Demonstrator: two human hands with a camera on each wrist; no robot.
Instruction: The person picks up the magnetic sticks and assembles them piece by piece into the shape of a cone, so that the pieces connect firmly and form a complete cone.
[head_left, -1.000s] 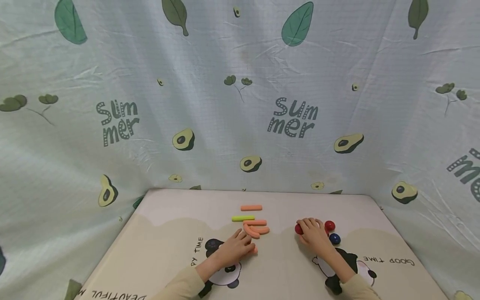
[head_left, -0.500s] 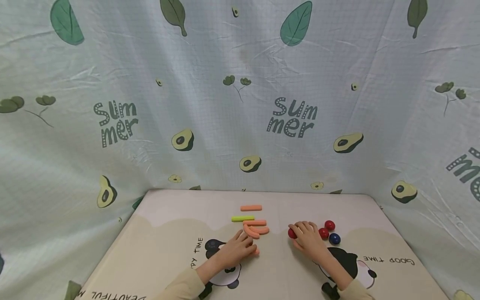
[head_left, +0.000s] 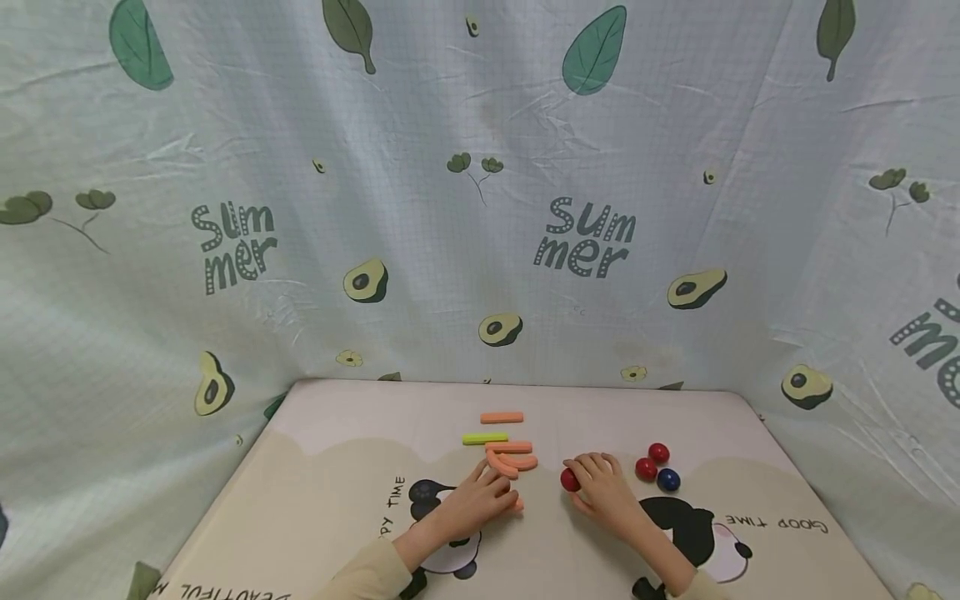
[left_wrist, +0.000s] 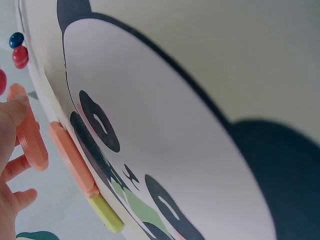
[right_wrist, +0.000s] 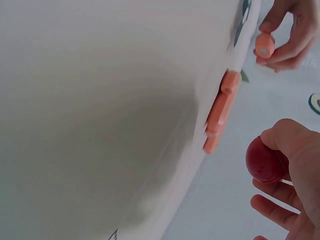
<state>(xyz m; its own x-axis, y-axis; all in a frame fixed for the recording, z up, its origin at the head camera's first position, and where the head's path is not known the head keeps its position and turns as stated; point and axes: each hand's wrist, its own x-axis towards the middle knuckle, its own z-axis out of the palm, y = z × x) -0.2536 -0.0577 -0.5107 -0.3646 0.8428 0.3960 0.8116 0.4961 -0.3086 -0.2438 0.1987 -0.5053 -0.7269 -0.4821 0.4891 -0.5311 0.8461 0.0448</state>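
Observation:
My left hand (head_left: pixel 474 502) pinches a short orange stick (left_wrist: pixel 32 132) between thumb and fingers; in the head view mostly its right end shows past the fingers. My right hand (head_left: pixel 602 492) grips a glossy red ball (right_wrist: pixel 265 160), thumb on one side and fingers on the other. In the head view that ball sits at the hand's left side, facing the left hand across a gap. Just beyond the left hand lie two curved orange pieces (head_left: pixel 502 465), a straight orange stick (head_left: pixel 509 447) and a yellow-green stick (head_left: pixel 485 438). Farther back is another orange stick (head_left: pixel 502 417).
Right of the right hand, two red balls (head_left: pixel 646 469) and a dark blue ball (head_left: pixel 668 480) lie close together. The tabletop (head_left: pixel 337 467) carries printed pandas and lettering. A hanging cloth (head_left: pixel 420 208) with avocado prints rises behind its far edge.
The right hand has moved left and slightly nearer with the red ball, away from the other balls. The left hand stays nearly in place; its stick shows a little farther right.

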